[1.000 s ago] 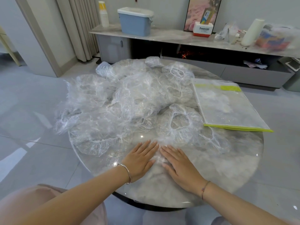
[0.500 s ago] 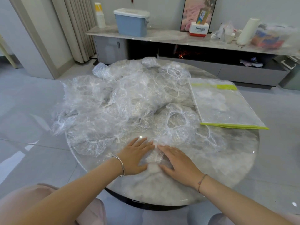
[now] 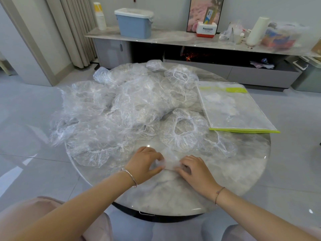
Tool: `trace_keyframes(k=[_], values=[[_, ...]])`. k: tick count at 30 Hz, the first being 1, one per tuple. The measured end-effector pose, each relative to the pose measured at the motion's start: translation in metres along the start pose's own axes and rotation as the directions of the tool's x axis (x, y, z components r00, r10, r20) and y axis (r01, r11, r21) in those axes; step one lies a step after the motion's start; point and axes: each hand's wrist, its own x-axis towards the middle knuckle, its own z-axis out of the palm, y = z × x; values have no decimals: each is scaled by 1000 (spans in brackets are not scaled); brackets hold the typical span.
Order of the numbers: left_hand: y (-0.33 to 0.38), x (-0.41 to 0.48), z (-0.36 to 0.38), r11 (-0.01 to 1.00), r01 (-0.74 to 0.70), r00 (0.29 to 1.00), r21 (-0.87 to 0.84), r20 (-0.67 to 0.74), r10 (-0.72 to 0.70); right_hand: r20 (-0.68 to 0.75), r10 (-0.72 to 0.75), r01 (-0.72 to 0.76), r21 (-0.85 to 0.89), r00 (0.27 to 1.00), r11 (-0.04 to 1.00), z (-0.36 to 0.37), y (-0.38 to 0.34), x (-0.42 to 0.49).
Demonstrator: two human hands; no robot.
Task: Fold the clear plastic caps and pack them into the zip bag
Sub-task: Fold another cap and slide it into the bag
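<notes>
A small folded clear plastic cap (image 3: 169, 162) lies on the round marble table (image 3: 243, 162) near its front edge. My left hand (image 3: 145, 162) grips the cap's left end with curled fingers and thumb. My right hand (image 3: 194, 168) pinches its right end. A big heap of loose clear caps (image 3: 121, 108) covers the table's left and middle. One cap lies spread open (image 3: 184, 131) just beyond my hands. The clear zip bag (image 3: 234, 108), with green edges, lies flat at the right of the table with some plastic inside.
A low sideboard (image 3: 173, 39) runs along the far wall with a blue bin (image 3: 134, 25), a white roll (image 3: 257, 30) and other clutter on it. Curtains (image 3: 76, 28) hang at the back left. Grey floor tiles surround the table.
My hands were lying flat, pressing the cap on the table. Their fingers have since curled in and now grip the folded cap at both ends. The view has moved slightly closer.
</notes>
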Motion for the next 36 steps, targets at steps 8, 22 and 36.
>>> trace_keyframes(k=[8,22,36], values=[[0,10,6,950,290,957,-114,41,-287,-22,244,-226,308,970,924,0,-3,17],[10,31,-14,819,427,902,-383,123,-413,136,287,-315,532,948,786,-15,-12,46],[68,81,-37,570,306,940,-763,149,-306,312,306,-437,646,899,626,-104,-6,33]])
